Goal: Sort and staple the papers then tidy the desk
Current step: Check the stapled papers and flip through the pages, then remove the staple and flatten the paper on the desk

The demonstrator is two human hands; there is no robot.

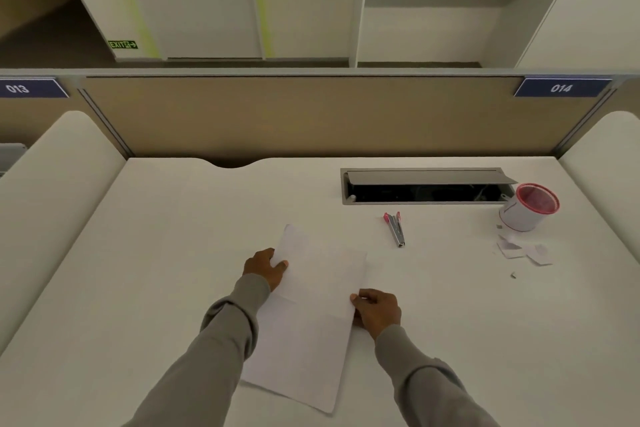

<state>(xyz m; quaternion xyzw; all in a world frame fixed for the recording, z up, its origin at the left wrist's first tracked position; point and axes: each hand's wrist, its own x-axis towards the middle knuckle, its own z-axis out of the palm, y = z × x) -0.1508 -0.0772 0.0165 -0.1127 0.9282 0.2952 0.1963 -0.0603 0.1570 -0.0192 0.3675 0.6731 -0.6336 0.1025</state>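
Below the cable tray, nearer me and off to its left, the papers sit on the white desk, angled so their far corner leans left. I read them as two sheets. The farther one overlaps the nearer one, which lies flat and runs down towards my edge of the desk.

From the head camera, my left hand is on the upper sheet's left edge, on the side away from the tray. The thumb is on top and the fingers are tucked underneath, pinching the paper. My right hand pinches the same sheet's right edge lower down, thumb on top and fingers curled below. Both grey sleeves reach in from the bottom of the frame.

The stapler lies just in front of the tray, under its middle. It is silver with pink tips, and its two arms are parted at the far end. It is well clear of the papers and of both hands.

At the tray's right end stands a white tub with a red top, touching or nearly touching the tray's corner. Torn paper scraps are scattered just nearer me than the tub.

Behind the tray rises a tan partition, with a blue label reading 014 above the tray's right end.
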